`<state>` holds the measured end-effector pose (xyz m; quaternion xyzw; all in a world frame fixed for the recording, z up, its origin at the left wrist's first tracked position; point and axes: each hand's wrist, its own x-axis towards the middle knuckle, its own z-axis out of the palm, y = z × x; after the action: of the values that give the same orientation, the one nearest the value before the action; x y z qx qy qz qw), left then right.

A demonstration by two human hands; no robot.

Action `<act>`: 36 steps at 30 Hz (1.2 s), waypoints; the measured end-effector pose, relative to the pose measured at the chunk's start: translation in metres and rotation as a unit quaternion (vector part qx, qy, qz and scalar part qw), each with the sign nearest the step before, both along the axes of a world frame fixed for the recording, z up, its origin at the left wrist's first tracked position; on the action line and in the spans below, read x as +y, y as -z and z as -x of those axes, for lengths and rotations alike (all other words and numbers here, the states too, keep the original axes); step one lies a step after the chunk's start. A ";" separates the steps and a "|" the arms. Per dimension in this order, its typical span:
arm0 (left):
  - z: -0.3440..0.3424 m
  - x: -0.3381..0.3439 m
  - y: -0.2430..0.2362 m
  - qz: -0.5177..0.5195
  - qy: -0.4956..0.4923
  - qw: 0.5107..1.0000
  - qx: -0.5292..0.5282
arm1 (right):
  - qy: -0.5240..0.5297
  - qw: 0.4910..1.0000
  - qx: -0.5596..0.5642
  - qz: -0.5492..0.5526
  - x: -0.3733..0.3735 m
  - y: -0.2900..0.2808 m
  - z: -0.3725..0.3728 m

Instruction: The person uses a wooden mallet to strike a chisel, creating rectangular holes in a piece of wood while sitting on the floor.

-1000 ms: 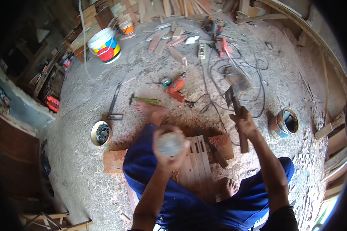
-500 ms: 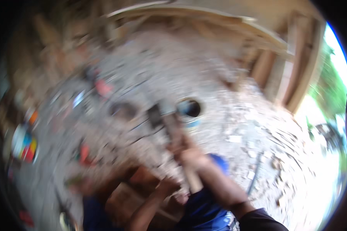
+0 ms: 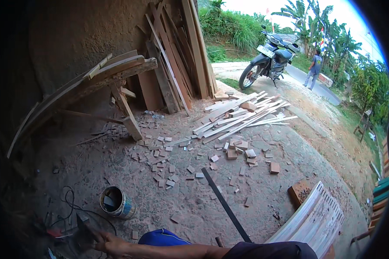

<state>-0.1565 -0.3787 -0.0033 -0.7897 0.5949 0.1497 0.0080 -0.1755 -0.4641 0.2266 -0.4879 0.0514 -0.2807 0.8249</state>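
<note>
My right hand point(image 3: 110, 245) reaches across to the lower left, its forearm coming in from the bottom under a dark sleeve point(image 3: 268, 250). Its fingers are closed around a dark tool point(image 3: 84, 233) with a flat, pointed edge; shadow hides its exact kind. Just beyond the hand stands an open paint bucket point(image 3: 127, 209) with a grey piece inside. A black cable point(image 3: 69, 200) curls on the ground beside the bucket, near a red object point(image 3: 54, 233). Below the forearm's upper edge shows my blue-clothed knee point(image 3: 160, 237). My left hand is out of sight.
Wood offcuts point(image 3: 170, 177) litter the ground, with a pile of strips point(image 3: 246, 114) beyond. A dark flat bar point(image 3: 224, 203) lies ahead, and slotted pale boards point(image 3: 311, 216) lie right. Planks lean on the wall by a wooden bench point(image 3: 134, 64). A motorcycle point(image 3: 270, 58) and a person point(image 3: 314, 69) are outside.
My view has swung right and up toward the outdoors, so the bucket and my right hand now sit farther left and lower. My left hand has gone out of view.
</note>
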 end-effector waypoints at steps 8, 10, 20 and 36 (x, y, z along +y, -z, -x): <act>-0.039 0.046 -0.005 0.028 -0.106 0.991 0.072 | -0.035 0.990 0.124 0.063 -0.004 -0.008 0.017; -0.052 0.112 0.005 0.059 -0.172 0.975 0.126 | -0.046 0.982 0.179 0.038 -0.005 -0.039 0.044; -0.024 0.259 -0.177 0.545 -0.388 0.743 0.012 | -0.109 0.988 0.112 0.020 0.043 -0.054 0.055; 0.004 0.319 -0.174 0.642 -0.469 0.581 0.174 | -0.327 0.931 0.159 -0.029 0.154 0.011 0.035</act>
<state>-0.1607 -0.0597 0.1709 -0.7169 0.0728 -0.1540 -0.6761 -0.2107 -0.3098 0.2154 -0.4921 0.0272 0.0873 0.8657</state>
